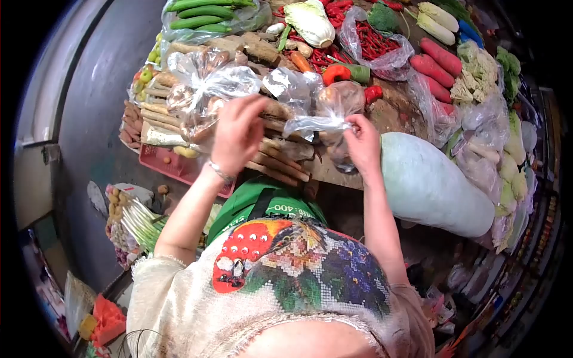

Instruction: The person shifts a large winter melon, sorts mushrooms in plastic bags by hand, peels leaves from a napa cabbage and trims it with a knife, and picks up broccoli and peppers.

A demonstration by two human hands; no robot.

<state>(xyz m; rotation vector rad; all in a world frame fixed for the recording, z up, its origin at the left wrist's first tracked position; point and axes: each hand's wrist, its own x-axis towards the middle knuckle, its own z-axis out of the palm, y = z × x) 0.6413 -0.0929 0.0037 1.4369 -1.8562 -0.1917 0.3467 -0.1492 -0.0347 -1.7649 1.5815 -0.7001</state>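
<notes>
My right hand [363,140] pinches the gathered neck of a clear plastic bag [341,98]. Brown lumps show dimly through the plastic; their kind is unclear. The bag's twisted end stretches leftward from my fingertips. My left hand [239,128], wearing a bracelet at the wrist, is blurred by motion with its fingers curled, and whether it holds anything does not show. Just beyond it sits a knotted clear bag [206,89] of brown, rounded produce. Between the two lies another crumpled clear bag [292,89]. Long brown roots [277,164] are stacked beneath my left hand.
A large pale winter melon [436,185] lies right of my right hand. Farther back are red chilies [373,45], a napa cabbage [310,22], green loofah-like gourds [203,13], red radishes [439,65] and cauliflower [476,77]. A pink crate [173,169] stands lower left, near spring onions [142,224].
</notes>
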